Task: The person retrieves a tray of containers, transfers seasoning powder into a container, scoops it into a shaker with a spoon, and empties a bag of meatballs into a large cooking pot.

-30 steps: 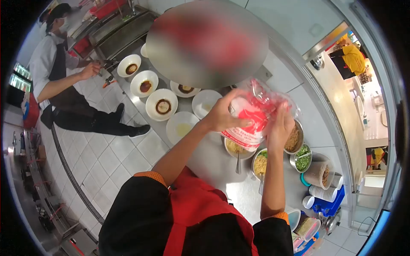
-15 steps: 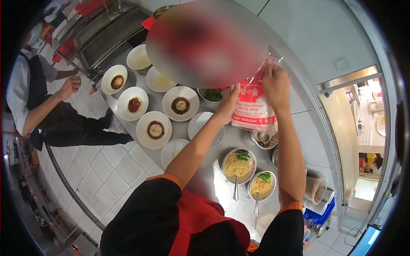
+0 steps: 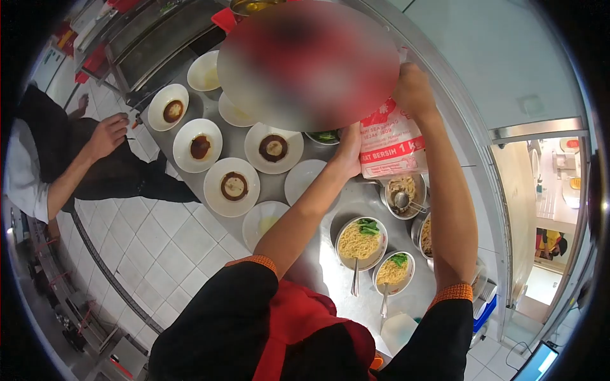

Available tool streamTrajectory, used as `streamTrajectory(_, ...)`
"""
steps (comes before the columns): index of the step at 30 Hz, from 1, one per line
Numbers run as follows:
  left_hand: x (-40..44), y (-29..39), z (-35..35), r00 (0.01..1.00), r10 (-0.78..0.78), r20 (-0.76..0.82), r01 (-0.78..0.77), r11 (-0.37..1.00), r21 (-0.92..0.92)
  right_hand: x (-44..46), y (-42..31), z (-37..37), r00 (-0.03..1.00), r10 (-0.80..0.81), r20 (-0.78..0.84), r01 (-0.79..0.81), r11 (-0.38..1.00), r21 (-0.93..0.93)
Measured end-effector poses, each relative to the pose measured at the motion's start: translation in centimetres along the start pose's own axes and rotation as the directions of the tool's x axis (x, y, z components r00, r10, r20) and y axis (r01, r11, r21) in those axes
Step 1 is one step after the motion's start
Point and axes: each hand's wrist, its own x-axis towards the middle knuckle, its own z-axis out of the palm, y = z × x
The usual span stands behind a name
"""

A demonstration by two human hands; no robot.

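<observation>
A red and white plastic bag of seasoning (image 3: pixel 393 149), printed with 1 kg, hangs upright above the far part of the metal table. My right hand (image 3: pixel 413 92) is closed around its top edge on the right. Against the bag's left side rests my left hand (image 3: pixel 348 152), gripping it, though a blurred patch hides its fingertips. Below the bag stands a bowl (image 3: pixel 406 195) of pale food with a metal strainer in it. A bowl of greens (image 3: pixel 325 136) is partly hidden beside my left hand.
Several white bowls with dark sauce, such as one bowl (image 3: pixel 232 187), stand on the steel table (image 3: pixel 311 254) to the left. Nearer me are two noodle bowls (image 3: pixel 362 242) with greens and spoons. A co-worker's hand (image 3: pixel 109 135) is at the left. A wall (image 3: pixel 467 70) borders the right.
The bag has shifted slightly right, and its upper part is now more hidden by the blur. My right hand has moved up with it. The co-worker at left has shifted position.
</observation>
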Motion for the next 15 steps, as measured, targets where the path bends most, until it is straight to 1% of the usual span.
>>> streamTrajectory(1, 0.1, -0.1, 0.0, 1.000, 0.001, -0.010, -0.001, 1.000, -0.015, 0.5, 0.1, 0.3, 0.999, -0.009, 0.046, 0.010, 1.000, -0.020)
streamTrajectory(2, 0.2, -0.1, 0.0, 1.000, 0.002, -0.021, -0.003, 1.000, -0.030, 0.8, 0.2, 0.6, 0.999, -0.012, 0.051, 0.013, 1.000, -0.018)
streamTrajectory(4, 0.4, -0.1, 0.4, 0.999, 0.021, -0.047, -0.022, 1.000, -0.022, 1.3, -0.4, 0.5, 0.998, 0.050, 0.036, -0.047, 0.996, -0.075)
streamTrajectory(5, 0.4, -0.1, 0.6, 0.997, 0.038, -0.067, -0.039, 0.999, -0.012, 1.5, -0.7, 0.3, 0.998, 0.045, 0.041, -0.042, 0.996, -0.075)
streamTrajectory(6, 0.4, -0.1, 0.8, 0.997, 0.044, -0.070, -0.045, 0.999, -0.013, 1.9, -1.0, -0.1, 0.993, 0.072, 0.091, -0.065, 0.995, -0.076)
streamTrajectory(7, 0.3, 0.0, 1.1, 0.998, 0.036, -0.057, -0.038, 0.999, -0.029, 2.1, -1.1, -0.2, 0.985, 0.099, 0.139, -0.089, 0.993, -0.078)
streamTrajectory(8, 0.2, 0.0, 1.3, 0.999, 0.028, -0.043, -0.030, 0.999, -0.043, 2.3, -1.1, -0.1, 0.985, 0.096, 0.142, -0.085, 0.993, -0.078)
streamTrajectory(10, 0.5, -0.2, 1.0, 1.000, 0.024, -0.020, -0.025, 0.998, -0.063, 2.6, -1.1, 0.0, 0.973, 0.151, 0.177, -0.139, 0.987, -0.078)
streamTrajectory(11, 0.7, -0.3, 0.8, 1.000, 0.018, 0.004, -0.017, 0.996, -0.083, 2.7, -1.0, -0.1, 0.973, 0.151, 0.175, -0.139, 0.987, -0.079)
streamTrajectory(13, 1.1, -0.6, 0.3, 0.999, 0.003, 0.033, 0.001, 0.994, -0.106, 2.7, -0.8, -0.3, 0.971, 0.100, 0.219, -0.079, 0.991, -0.105)
streamTrajectory(14, 1.3, -0.8, 0.0, 0.998, -0.011, 0.060, 0.019, 0.992, -0.128, 2.7, -0.8, -0.2, 0.971, 0.103, 0.217, -0.081, 0.991, -0.106)
streamTrajectory(15, 1.3, -0.9, 0.1, 0.998, -0.015, 0.061, 0.023, 0.991, -0.128, 2.6, -0.7, 0.0, 0.983, 0.092, 0.162, -0.073, 0.990, -0.120)
